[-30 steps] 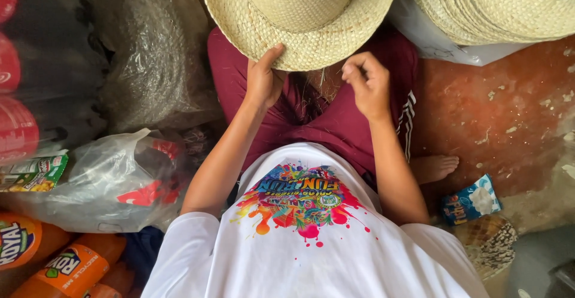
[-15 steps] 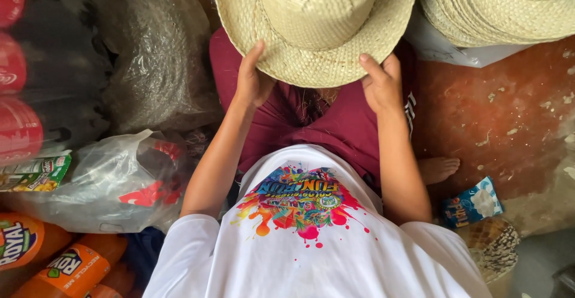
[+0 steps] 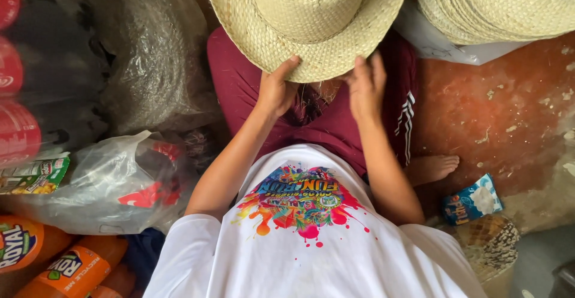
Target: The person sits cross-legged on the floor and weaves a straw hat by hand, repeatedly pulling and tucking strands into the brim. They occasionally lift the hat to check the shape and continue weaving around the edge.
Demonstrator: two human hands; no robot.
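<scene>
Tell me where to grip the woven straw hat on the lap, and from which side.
Grip the straw hat at its near brim edge, coming from the wearer's side, probably best. It lies crown up on the lap, flat brim overhanging toward the body, thin enough to pinch. The left hand and right hand already meet that edge.

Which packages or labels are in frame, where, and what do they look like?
Blue and white snack packet: on the floor, right, crumpled.
Orange bottles: bottom left, lying, labels blue and orange.
Green and yellow packet: left edge, flat.
Clear plastic bag: left, red items inside.
</scene>
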